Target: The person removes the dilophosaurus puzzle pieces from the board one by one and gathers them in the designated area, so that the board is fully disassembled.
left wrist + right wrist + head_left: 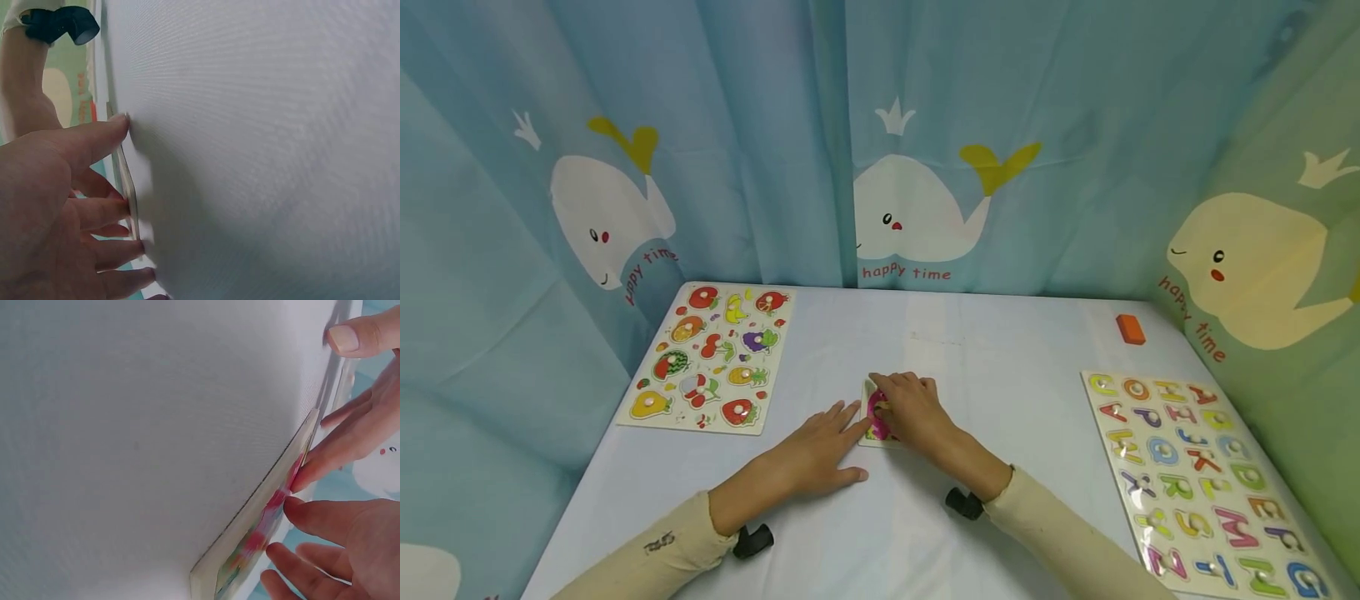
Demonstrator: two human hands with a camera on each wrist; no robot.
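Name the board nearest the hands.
The small, cream-edged board with a pink picture, partly under the right hand; the larger cream fruit board and cream alphabet board lie farther away.

"What's on the table [1000, 350]?"
"The fruit board [722, 398] lies far left; the letter board [1206, 502], near right."
"And the block [1131, 329]?"
"Far right, beyond the letter board, apart from it."
"Between the two boards?"
"The small board [872, 414], the left hand [822, 454] at its left edge, the right hand [913, 412] over its right part."
"Behind everything?"
"A curtain [760, 150], past the table's far edge."
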